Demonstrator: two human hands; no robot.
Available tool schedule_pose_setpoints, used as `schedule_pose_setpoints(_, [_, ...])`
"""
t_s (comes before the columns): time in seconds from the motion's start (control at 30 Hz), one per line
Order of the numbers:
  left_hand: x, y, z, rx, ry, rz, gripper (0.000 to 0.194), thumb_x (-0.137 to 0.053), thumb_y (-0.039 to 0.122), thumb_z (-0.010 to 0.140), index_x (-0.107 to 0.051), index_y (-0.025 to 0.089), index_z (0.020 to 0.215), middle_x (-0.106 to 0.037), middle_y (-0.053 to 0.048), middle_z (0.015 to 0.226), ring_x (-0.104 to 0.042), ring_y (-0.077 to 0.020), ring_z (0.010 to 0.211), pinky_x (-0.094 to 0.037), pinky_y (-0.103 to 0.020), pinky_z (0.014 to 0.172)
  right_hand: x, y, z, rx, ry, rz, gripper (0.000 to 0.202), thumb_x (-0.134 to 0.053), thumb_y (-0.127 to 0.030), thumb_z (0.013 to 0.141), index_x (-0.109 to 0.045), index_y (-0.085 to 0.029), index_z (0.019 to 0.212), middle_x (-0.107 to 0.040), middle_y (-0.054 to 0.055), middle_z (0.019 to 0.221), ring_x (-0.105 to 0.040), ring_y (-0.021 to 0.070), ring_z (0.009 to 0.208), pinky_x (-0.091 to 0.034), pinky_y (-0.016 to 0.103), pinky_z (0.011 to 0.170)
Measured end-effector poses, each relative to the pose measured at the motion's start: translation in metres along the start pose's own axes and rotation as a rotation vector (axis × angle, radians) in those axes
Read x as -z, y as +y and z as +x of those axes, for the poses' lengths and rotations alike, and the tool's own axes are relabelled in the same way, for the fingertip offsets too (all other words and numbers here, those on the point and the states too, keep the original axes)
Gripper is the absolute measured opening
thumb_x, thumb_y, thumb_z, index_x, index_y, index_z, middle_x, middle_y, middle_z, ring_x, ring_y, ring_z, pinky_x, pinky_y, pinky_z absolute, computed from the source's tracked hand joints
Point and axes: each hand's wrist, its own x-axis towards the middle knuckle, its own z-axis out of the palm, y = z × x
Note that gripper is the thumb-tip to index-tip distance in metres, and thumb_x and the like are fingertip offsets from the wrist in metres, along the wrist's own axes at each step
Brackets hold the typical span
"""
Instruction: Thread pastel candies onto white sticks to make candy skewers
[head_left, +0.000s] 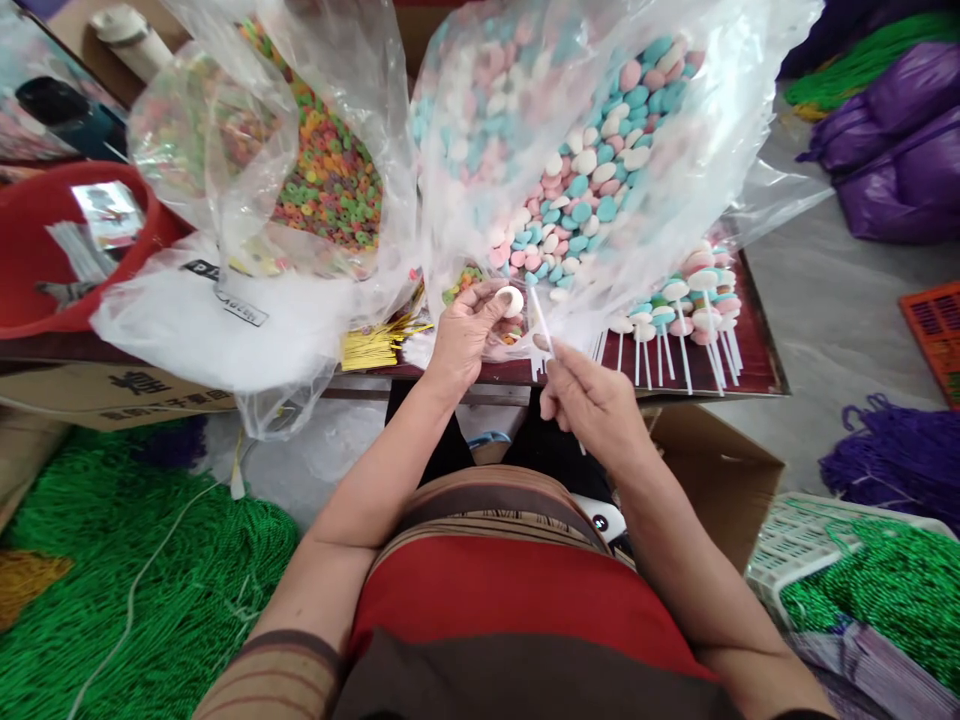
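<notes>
My left hand [463,335] pinches a round white candy piece [511,301] between thumb and fingers at the table's front edge. A thin white lollipop stick [539,312] slants up from my right hand [592,400], whose fingers are closed around its lower part. The stick's upper end is to the right of the white piece and apart from it. Behind both hands lies a clear bag of pink, white and blue candy discs [592,190]. Finished-looking candy pops on white sticks [679,310] lie at the table's right end, their sticks over the edge.
A clear bag of colourful ring pieces [330,180] stands at the left back, near a red basin [150,195]. Gold twist ties [371,348] lie left of my hands. A cardboard box [712,470] and a white basket [795,550] stand on the floor at right.
</notes>
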Motion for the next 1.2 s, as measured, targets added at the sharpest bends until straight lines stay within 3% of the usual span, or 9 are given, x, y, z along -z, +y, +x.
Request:
schedule_pose_setpoints(0.13, [-0.002, 0.001, 0.0, 0.062, -0.024, -0.01, 0.025, -0.086, 0.03, 0.083, -0.07, 0.019, 0.099, -0.077, 0.001, 0.086, -0.073, -0.0092, 0.069, -0.06, -0.023, 0.071, -0.005, 0.006, -0.002, 0.084, 0.0, -0.199, 0.04, -0.049, -0.033, 0.1, -0.076, -0.021, 0.126, -0.048, -0.006, 0.047, -0.05, 0.0151, 0.046, -0.045, 0.028, 0.057])
schedule_pose_setpoints(0.3, [-0.004, 0.0, -0.005, 0.054, -0.078, -0.013, 0.02, -0.084, 0.029, 0.085, -0.07, 0.019, 0.095, -0.078, 0.0, 0.09, -0.075, -0.0104, 0.074, -0.06, -0.024, 0.075, -0.006, 0.012, 0.001, 0.09, 0.035, -0.256, 0.043, -0.046, -0.033, 0.1, -0.076, -0.02, 0.128, -0.048, -0.004, 0.049, -0.049, 0.0163, 0.046, -0.042, 0.029, 0.055])
schedule_pose_setpoints(0.43, [-0.004, -0.004, -0.008, -0.026, -0.076, 0.053, 0.025, -0.087, 0.032, 0.082, -0.072, 0.02, 0.096, -0.077, 0.002, 0.086, -0.072, -0.0083, 0.071, -0.059, -0.023, 0.075, -0.006, 0.012, 0.001, 0.091, 0.067, -0.254, 0.041, -0.047, -0.033, 0.098, -0.077, -0.02, 0.123, -0.049, -0.003, 0.052, -0.048, 0.0159, 0.049, -0.041, 0.028, 0.055])
schedule_pose_setpoints(0.53, [-0.001, -0.007, -0.011, -0.16, -0.04, 0.149, 0.023, -0.089, 0.031, 0.079, -0.074, 0.021, 0.093, -0.078, 0.002, 0.085, -0.071, -0.0087, 0.073, -0.058, -0.022, 0.076, -0.004, 0.009, 0.001, 0.068, 0.058, -0.227, 0.037, -0.047, -0.031, 0.097, -0.079, -0.021, 0.113, -0.049, -0.003, 0.053, -0.047, 0.0149, 0.05, -0.039, 0.028, 0.054])
schedule_pose_setpoints(0.73, [0.002, -0.008, -0.021, -0.373, 0.032, 0.402, 0.017, -0.086, 0.016, 0.079, -0.079, 0.028, 0.088, -0.081, 0.001, 0.098, -0.074, -0.0145, 0.096, -0.057, -0.027, 0.097, -0.003, 0.005, 0.0, -0.024, 0.04, -0.116, 0.03, -0.048, -0.032, 0.096, -0.074, -0.022, 0.085, -0.044, -0.005, 0.049, -0.042, 0.0136, 0.048, -0.037, 0.028, 0.052])
schedule_pose_setpoints(0.9, [-0.002, -0.016, -0.022, -0.331, 0.04, 0.363, 0.014, -0.084, 0.017, 0.082, -0.08, 0.028, 0.09, -0.081, 0.001, 0.097, -0.074, -0.016, 0.094, -0.059, -0.028, 0.092, -0.018, 0.008, 0.005, -0.063, 0.086, 0.003, 0.024, -0.052, -0.036, 0.094, -0.063, -0.023, 0.076, -0.042, -0.005, 0.051, -0.039, 0.0117, 0.047, -0.032, 0.026, 0.047])
schedule_pose_setpoints(1.0, [-0.002, -0.02, -0.02, -0.315, 0.027, 0.355, 0.011, -0.084, 0.022, 0.084, -0.08, 0.028, 0.092, -0.08, 0.0, 0.096, -0.074, -0.0155, 0.094, -0.058, -0.027, 0.09, -0.025, 0.012, 0.013, -0.153, 0.064, 0.202, 0.025, -0.058, -0.042, 0.091, -0.058, -0.024, 0.074, -0.037, -0.008, 0.049, -0.032, 0.0093, 0.042, -0.027, 0.025, 0.042])
schedule_pose_setpoints(1.13, [0.002, -0.021, -0.016, -0.275, -0.029, 0.368, 0.009, -0.084, 0.022, 0.083, -0.08, 0.026, 0.09, -0.08, 0.001, 0.094, -0.074, -0.0134, 0.09, -0.057, -0.024, 0.089, -0.019, 0.017, 0.028, -0.364, -0.033, 0.534, 0.023, -0.069, -0.044, 0.084, -0.06, -0.023, 0.079, -0.034, -0.012, 0.043, -0.02, 0.0067, 0.034, -0.017, 0.023, 0.035])
schedule_pose_setpoints(1.2, [0.005, -0.021, -0.014, -0.263, -0.04, 0.36, 0.01, -0.085, 0.024, 0.083, -0.08, 0.026, 0.092, -0.08, 0.001, 0.094, -0.074, -0.0128, 0.088, -0.057, -0.023, 0.089, -0.013, 0.019, 0.034, -0.402, -0.084, 0.629, 0.024, -0.073, -0.043, 0.08, -0.063, -0.021, 0.082, -0.037, -0.012, 0.043, -0.019, 0.0058, 0.033, -0.015, 0.022, 0.035])
